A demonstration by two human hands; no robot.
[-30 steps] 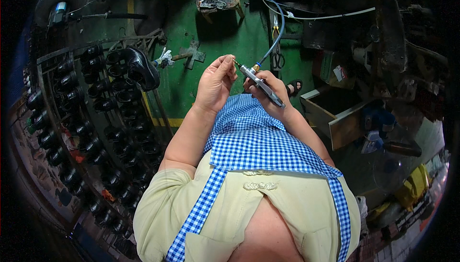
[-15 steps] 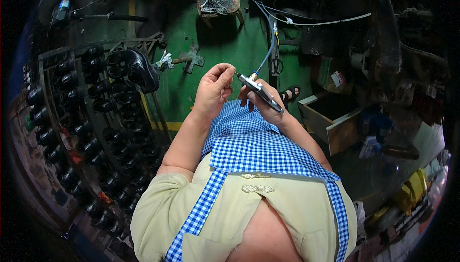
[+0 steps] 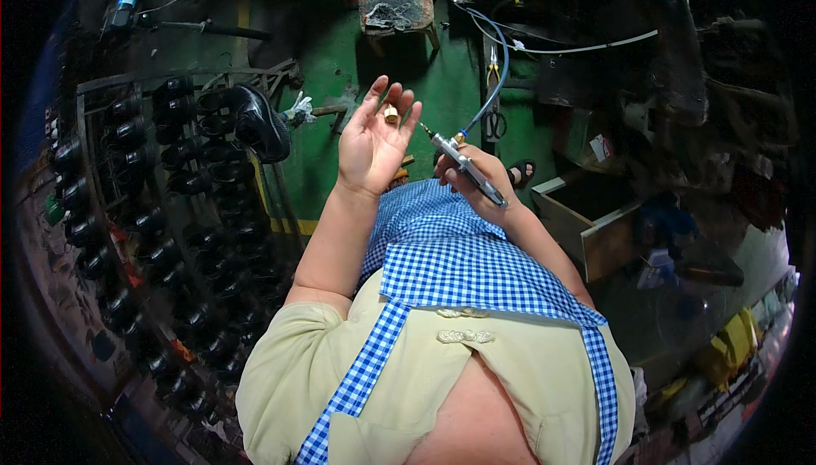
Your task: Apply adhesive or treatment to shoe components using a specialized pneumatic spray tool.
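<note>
My left hand is turned palm up with its fingers apart and curled a little. A small brass cap rests against those fingers. My right hand is wrapped round a slim silver spray gun, tilted with its tip up and to the left. That thin tip is bare and points toward my left fingers, a short gap away from the cap. Close to the right fingers, a blue air hose joins the gun at a brass fitting.
Racks of black shoes fill the left side, with one larger black shoe on top near my left hand. A worn stool stands ahead on the green floor. Scissors hang beyond the hose. An open wooden drawer is at right.
My left hand has come away from the gun's tip and turned palm up, bringing the brass cap into sight. The right hand keeps its hold on the gun.
</note>
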